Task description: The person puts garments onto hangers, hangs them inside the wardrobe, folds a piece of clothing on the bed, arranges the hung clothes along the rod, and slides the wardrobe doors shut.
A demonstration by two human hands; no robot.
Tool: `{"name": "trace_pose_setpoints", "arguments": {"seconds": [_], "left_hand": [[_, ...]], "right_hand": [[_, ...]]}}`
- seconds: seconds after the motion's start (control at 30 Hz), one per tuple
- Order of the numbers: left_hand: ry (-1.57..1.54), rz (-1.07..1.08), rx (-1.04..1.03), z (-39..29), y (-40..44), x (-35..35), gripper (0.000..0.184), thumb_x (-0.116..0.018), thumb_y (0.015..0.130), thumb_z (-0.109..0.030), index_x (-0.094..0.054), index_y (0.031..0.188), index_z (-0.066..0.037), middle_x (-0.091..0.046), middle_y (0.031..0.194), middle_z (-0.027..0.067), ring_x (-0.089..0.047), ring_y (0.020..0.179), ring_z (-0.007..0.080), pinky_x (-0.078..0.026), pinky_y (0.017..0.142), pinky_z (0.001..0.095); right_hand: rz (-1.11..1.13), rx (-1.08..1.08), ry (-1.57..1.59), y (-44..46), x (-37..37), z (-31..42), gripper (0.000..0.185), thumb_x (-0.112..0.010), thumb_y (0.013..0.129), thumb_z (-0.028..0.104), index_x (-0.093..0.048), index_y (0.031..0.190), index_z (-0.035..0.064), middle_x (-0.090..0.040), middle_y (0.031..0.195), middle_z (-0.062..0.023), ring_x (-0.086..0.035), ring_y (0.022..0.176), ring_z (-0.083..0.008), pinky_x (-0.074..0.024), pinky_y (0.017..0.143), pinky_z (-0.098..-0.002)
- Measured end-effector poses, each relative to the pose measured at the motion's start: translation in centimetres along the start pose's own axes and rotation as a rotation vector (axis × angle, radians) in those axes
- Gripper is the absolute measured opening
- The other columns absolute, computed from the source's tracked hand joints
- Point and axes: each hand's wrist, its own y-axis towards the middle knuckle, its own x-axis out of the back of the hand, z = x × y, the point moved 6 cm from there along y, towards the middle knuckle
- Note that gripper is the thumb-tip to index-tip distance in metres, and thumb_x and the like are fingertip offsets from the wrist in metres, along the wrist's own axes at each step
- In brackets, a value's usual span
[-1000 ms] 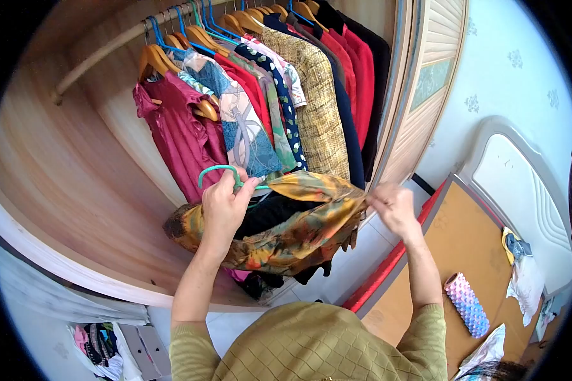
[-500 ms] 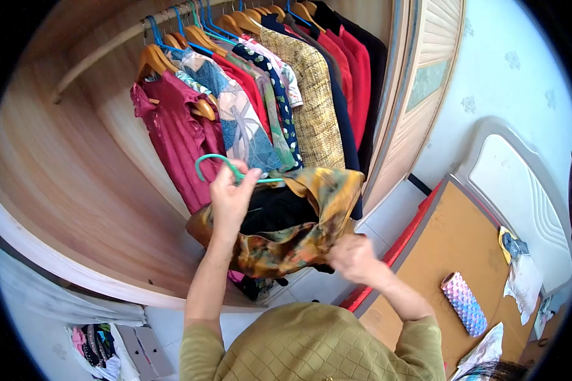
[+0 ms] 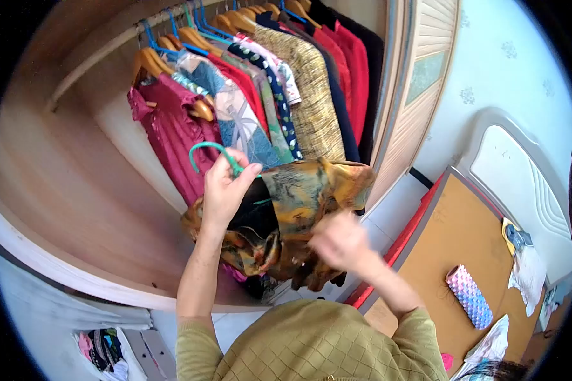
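Note:
My left hand (image 3: 225, 187) grips the neck of a green hanger (image 3: 204, 146), whose hook curves up to the left. From the hanger hangs a brown, gold and grey patterned jacket (image 3: 299, 197) with a black lining (image 3: 255, 213) showing at its opening. At the jacket's right front, my right hand (image 3: 342, 238) is closed on the cloth, slightly smeared by motion; its fingertips are hidden. Just behind the jacket, a magenta blouse (image 3: 175, 130) hangs on a wooden hanger.
Several garments, among them a gold tweed jacket (image 3: 302, 82), hang from the wardrobe rod (image 3: 102, 57). To the right stands a bed (image 3: 419, 254) with a colourful foam roller (image 3: 469, 297) on it. Clothes lie in an open drawer (image 3: 102, 352) at lower left.
My right hand has drawn the jacket's right front inward and to the left, covering part of the black lining. My left hand stays on the hanger, shifted slightly left.

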Motion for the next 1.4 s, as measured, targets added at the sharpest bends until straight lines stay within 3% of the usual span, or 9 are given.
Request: {"name": "trace_pose_setpoints", "arguments": {"seconds": [0.1, 0.3, 0.37, 0.5, 0.67, 0.9, 1.0, 1.2, 1.4], "left_hand": [[0.076, 0.098, -0.043, -1.2, 0.4, -0.9, 0.017, -0.065, 0.078, -0.006, -0.048, 0.078, -0.006, -0.046, 0.07, -0.005, -0.042, 0.064, 0.003, -0.033, 0.056, 0.0176], [0.355, 0.077, -0.199, -5.4, 1.1, -0.6, 0.024, -0.071, 0.072, -0.01, -0.055, 0.087, -0.002, -0.051, 0.073, 0.0024, -0.047, 0.064, 0.0088, -0.039, 0.059, 0.0224], [0.703, -0.105, -0.501, -6.9, 0.0, 0.6, 0.04, -0.074, 0.066, -0.011, -0.054, 0.099, -0.002, -0.055, 0.096, 0.0102, -0.051, 0.09, 0.0239, -0.042, 0.077, 0.0336], [0.834, -0.606, -0.337, -2.9, -4.4, 3.5, 0.056, -0.076, 0.062, -0.019, -0.045, 0.106, -0.002, -0.049, 0.104, 0.0144, -0.046, 0.097, 0.0321, -0.036, 0.085, 0.0392], [0.596, -0.627, -0.075, 2.9, -3.5, 6.7, 0.008, -0.055, 0.082, -0.008, -0.055, 0.085, -0.001, -0.055, 0.079, 0.0079, -0.053, 0.074, 0.0205, -0.042, 0.071, 0.0323], [0.254, -0.801, -0.259, -2.3, 0.7, 10.8, 0.012, -0.053, 0.086, -0.008, -0.056, 0.093, 0.001, -0.058, 0.081, 0.0041, -0.052, 0.073, 0.0086, -0.043, 0.067, 0.0233], [0.551, -0.357, -0.127, -0.2, 1.8, 8.2, 0.023, -0.059, 0.082, -0.018, -0.059, 0.1, -0.004, -0.061, 0.09, 0.0089, -0.055, 0.086, 0.0199, -0.043, 0.079, 0.0311], [0.606, -0.553, 0.027, 9.5, -5.2, 10.2, 0.049, -0.05, 0.087, -0.027, -0.037, 0.126, 0.0, -0.037, 0.128, 0.0203, -0.036, 0.117, 0.0343, -0.028, 0.098, 0.0412], [0.443, -0.709, -0.073, 7.3, -4.6, 8.6, 0.033, -0.041, 0.093, -0.022, -0.053, 0.108, 0.004, -0.06, 0.093, 0.014, -0.056, 0.086, 0.0208, -0.042, 0.08, 0.0312]], "right_hand": [[-0.088, -0.04, -0.354, 5.6, 5.4, -1.3, 0.046, -0.064, 0.071, 0.031, -0.054, 0.107, 0.0045, -0.054, 0.098, -0.013, -0.051, 0.091, -0.0306, -0.0356, 0.081, -0.0408], [0.021, 0.015, -0.224, 6.0, 3.8, -4.0, 0.021, -0.065, 0.068, 0.006, -0.054, 0.086, 0.0041, -0.054, 0.068, -0.0095, -0.055, 0.063, -0.0252, -0.0454, 0.053, -0.0352], [-0.041, 0.034, -0.258, 7.3, 4.9, -4.6, 0.02, -0.065, 0.07, 0.006, -0.054, 0.087, 0.0036, -0.054, 0.068, -0.0101, -0.055, 0.062, -0.0248, -0.0453, 0.052, -0.0346], [-0.076, -0.093, -0.228, 8.7, 6.5, -6.1, 0.018, -0.064, 0.073, 0.007, -0.055, 0.088, 0.0025, -0.056, 0.072, -0.0123, -0.058, 0.066, -0.0276, -0.0459, 0.056, -0.0347], [-0.139, -0.139, -0.227, 9.6, 6.8, -6.5, 0.018, -0.065, 0.072, 0.008, -0.057, 0.088, 0.0027, -0.057, 0.073, -0.0122, -0.059, 0.067, -0.0276, -0.0464, 0.056, -0.0342], [0.106, 0.037, -0.276, 7.5, 4.0, -5.8, 0.019, -0.067, 0.067, 0.01, -0.058, 0.084, 0.0058, -0.053, 0.063, -0.0077, -0.056, 0.059, -0.0235, -0.0443, 0.051, -0.0339], [0.008, -0.077, -0.183, 7.1, 4.6, -6.7, 0.017, -0.067, 0.068, 0.009, -0.06, 0.083, 0.0042, -0.055, 0.064, -0.0087, -0.057, 0.06, -0.0241, -0.0451, 0.052, -0.0328], [-0.07, -0.382, -0.024, 6.0, 8.4, -9.4, 0.019, -0.067, 0.074, 0.011, -0.062, 0.09, 0.0009, -0.061, 0.071, -0.0115, -0.059, 0.062, -0.0194, -0.0448, 0.057, -0.0282], [-0.11, -0.428, -0.01, 6.5, 9.7, -10.7, 0.02, -0.066, 0.077, 0.014, -0.062, 0.091, 0.0002, -0.062, 0.071, -0.0098, -0.058, 0.065, -0.0138, -0.0449, 0.06, -0.0259]]}}
